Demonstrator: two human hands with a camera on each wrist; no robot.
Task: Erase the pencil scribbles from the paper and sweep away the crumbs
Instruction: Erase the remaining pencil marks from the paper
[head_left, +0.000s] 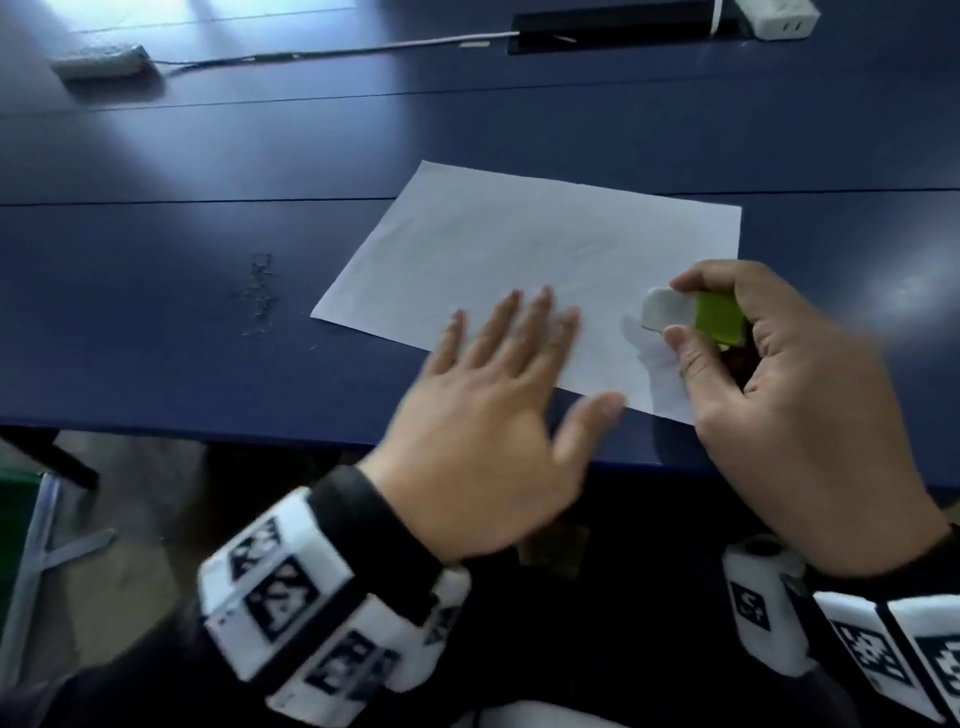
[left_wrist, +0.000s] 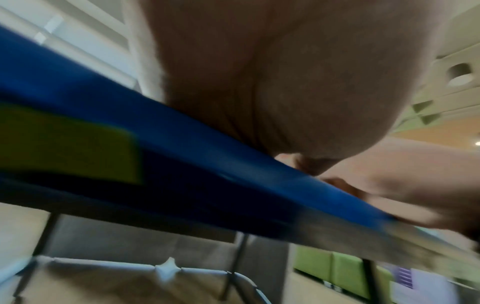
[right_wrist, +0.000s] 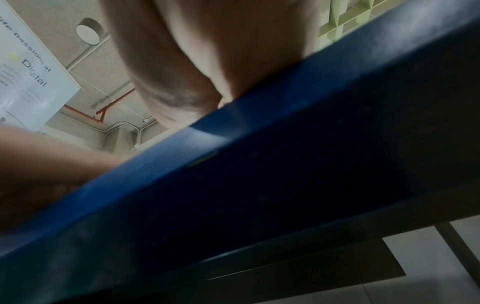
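Note:
A white sheet of paper (head_left: 524, 270) lies on the blue table (head_left: 208, 291); its surface looks blank, any pencil marks too faint to see. My left hand (head_left: 498, 374) lies flat with fingers spread on the paper's near edge. My right hand (head_left: 769, 374) pinches a white eraser (head_left: 667, 309) in a green sleeve over the paper's right near corner. A thin line of eraser crumbs (head_left: 262, 293) sits on the table left of the sheet. In both wrist views only palm and the table's edge (left_wrist: 182, 148) (right_wrist: 285, 144) show.
A white power strip (head_left: 98, 61) with its cable lies at the far left. A black cable slot (head_left: 618, 23) and a white adapter (head_left: 779, 18) sit at the far right. The table's near edge (head_left: 260, 431) runs just under my wrists.

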